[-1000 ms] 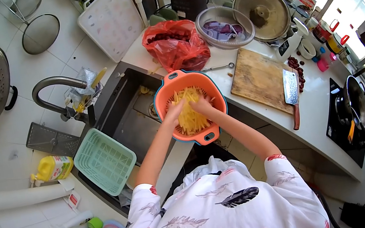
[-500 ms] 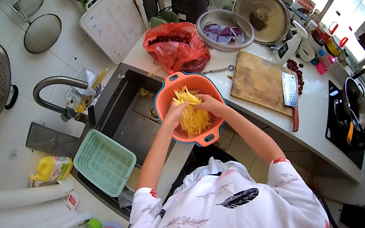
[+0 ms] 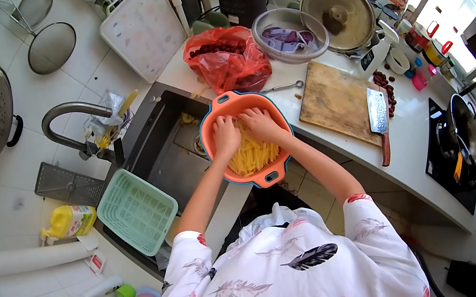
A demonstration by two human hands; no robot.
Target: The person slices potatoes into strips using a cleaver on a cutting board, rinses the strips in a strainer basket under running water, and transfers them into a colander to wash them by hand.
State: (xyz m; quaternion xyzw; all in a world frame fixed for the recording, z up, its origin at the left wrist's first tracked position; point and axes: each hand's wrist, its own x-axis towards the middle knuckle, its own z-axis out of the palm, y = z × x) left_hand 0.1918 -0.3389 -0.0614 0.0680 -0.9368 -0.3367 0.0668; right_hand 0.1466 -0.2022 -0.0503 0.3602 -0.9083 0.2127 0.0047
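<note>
An orange colander basin (image 3: pixel 265 105) with a blue rim and handles stands at the counter edge beside the sink. Pale yellow potato strips (image 3: pixel 254 157) lie heaped in its near half. Both hands reach into the far half, backs upward. My left hand (image 3: pixel 227 136) has its fingers curled down at the left of the heap. Close beside it, my right hand (image 3: pixel 261 126) curls its fingers down into the strips as well. The fingertips and whatever strips lie under the palms are partly hidden.
Left of the basin is the dark sink (image 3: pixel 169 183) with a green basket (image 3: pixel 138 212) at its near end. A red bag (image 3: pixel 227 61) is behind. On the right, a cleaver (image 3: pixel 379 117) lies on a cutting board (image 3: pixel 332 103), near a stove (image 3: pixel 447 159).
The strips, raised between both hands before, now lie lower and spread in the basin. Both hands have turned backs-up and shifted toward its far side.
</note>
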